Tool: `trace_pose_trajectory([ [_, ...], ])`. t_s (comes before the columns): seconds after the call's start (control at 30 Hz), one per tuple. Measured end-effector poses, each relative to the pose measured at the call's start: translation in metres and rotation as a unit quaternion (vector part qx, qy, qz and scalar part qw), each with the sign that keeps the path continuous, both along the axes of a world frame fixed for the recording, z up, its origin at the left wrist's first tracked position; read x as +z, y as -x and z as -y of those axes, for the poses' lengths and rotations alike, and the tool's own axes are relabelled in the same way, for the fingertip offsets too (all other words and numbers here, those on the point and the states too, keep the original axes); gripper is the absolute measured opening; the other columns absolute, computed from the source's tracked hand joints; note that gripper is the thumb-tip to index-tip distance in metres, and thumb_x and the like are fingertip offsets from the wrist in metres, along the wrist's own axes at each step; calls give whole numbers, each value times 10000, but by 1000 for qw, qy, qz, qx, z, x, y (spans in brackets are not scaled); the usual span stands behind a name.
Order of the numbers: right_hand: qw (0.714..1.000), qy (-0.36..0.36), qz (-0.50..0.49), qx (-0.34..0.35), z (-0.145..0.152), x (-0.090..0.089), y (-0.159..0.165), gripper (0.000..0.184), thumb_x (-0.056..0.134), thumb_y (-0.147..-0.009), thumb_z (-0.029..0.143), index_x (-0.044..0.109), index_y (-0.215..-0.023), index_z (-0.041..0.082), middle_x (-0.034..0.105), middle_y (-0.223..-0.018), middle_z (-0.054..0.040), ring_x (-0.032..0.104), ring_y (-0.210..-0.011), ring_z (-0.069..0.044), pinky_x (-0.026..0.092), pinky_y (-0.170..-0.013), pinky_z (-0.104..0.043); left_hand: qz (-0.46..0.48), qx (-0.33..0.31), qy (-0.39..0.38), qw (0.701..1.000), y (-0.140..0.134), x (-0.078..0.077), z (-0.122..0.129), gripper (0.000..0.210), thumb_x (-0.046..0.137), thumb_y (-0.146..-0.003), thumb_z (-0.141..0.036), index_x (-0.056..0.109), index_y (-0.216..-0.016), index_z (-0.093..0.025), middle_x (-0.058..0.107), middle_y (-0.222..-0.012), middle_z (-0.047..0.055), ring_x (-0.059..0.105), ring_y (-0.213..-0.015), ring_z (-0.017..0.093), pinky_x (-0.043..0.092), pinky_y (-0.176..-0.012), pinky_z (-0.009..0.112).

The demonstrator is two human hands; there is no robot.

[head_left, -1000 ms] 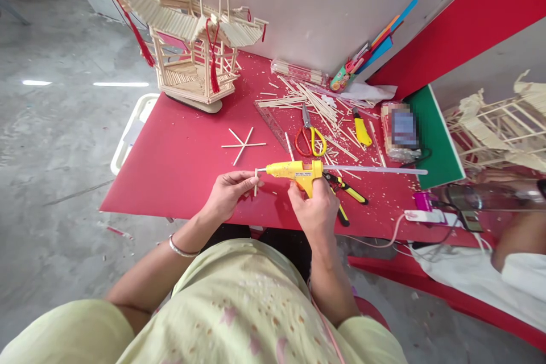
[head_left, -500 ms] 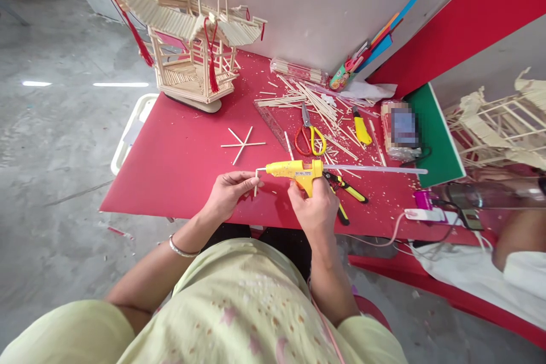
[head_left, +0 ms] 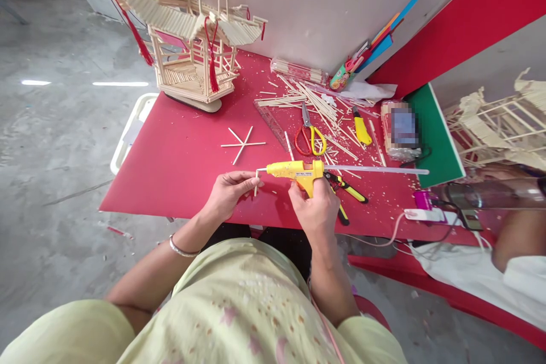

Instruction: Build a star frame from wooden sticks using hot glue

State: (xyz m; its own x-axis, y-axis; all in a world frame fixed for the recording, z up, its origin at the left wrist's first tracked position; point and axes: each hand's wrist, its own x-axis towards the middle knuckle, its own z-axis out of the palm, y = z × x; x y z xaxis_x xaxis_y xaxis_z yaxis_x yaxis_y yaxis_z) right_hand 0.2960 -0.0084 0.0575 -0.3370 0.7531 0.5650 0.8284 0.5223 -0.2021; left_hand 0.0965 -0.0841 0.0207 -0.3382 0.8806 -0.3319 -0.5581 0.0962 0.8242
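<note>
The glue gun (head_left: 294,170) serves as the reference point. It is held level above the near part of the red worktop (head_left: 179,176), nozzle pointing left. The right hand (head_left: 318,205) holds it from below; this grip is wrapped around the handle. Trigger position: cannot tell, as the fingers cover it. A translucent glue stick (head_left: 375,170) projects from the rear of the glue gun, to the right.

The left hand (head_left: 230,190) is located left of the glue gun. Its grip pinches a short stick (head_left: 256,186) between thumb and fingers, roughly upright, with the upper end at the nozzle tip. Contact between the two is too small to confirm.

Left of and beyond the glue gun lies a star of thin sticks (head_left: 243,145), five arms visible. Scissors (head_left: 311,133) with one red and one yellow handle lie just beyond the glue gun; loose sticks (head_left: 315,99) are scattered farther beyond it. Yellow-and-black pliers (head_left: 352,190) lie to its right, partly behind the right hand.
</note>
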Motion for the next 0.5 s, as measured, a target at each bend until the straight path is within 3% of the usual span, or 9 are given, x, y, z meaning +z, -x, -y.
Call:
trace_pose_trajectory([
  [0.5,1000,13,-11,5,0,0,0,226,617,-930,441,636,-941,216,696,-793,-65,663,-694,-237,474,-591,-333,10,-6,-8,1000,0,0,0,356,995,-660,-387,849,-885,-151,772,-732,56,596,-545,80,459,-560,217],
])
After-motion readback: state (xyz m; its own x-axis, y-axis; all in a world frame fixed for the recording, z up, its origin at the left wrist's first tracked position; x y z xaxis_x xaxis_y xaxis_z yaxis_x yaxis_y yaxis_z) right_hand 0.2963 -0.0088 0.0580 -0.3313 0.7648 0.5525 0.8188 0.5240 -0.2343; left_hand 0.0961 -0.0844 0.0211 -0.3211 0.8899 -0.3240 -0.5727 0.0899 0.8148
